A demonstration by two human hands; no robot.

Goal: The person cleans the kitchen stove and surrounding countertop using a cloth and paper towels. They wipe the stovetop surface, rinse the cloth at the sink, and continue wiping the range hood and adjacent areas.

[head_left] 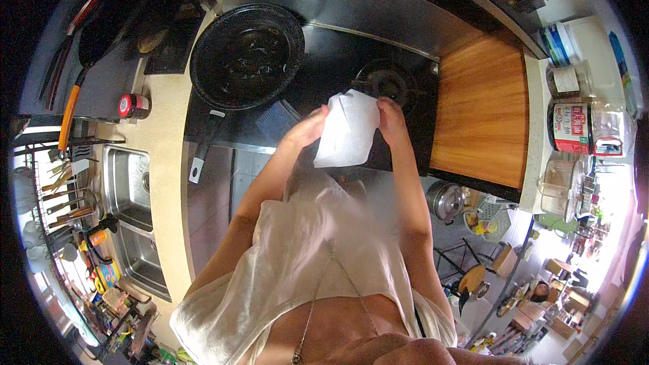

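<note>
Between my two hands I hold a white cloth or paper towel, folded or bunched [350,129], above the front of the black stovetop. My left hand [309,128] grips its left edge, and my right hand [389,117] grips its upper right edge; some fingertips are hidden behind it. To the left, a large black frying pan [248,56] rests on the stove, its handle pointing towards me. A folded blue cloth [279,120] lies beside the pan, close to my left hand. Behind the white sheet is a gas burner [388,83].
A wooden board [479,116] covers the stove's right side. Jars and plastic containers [570,129] line the right counter. At left are a red-lidded jar [134,106], a double steel sink [129,187] and a hanging spatula with an orange handle [69,116].
</note>
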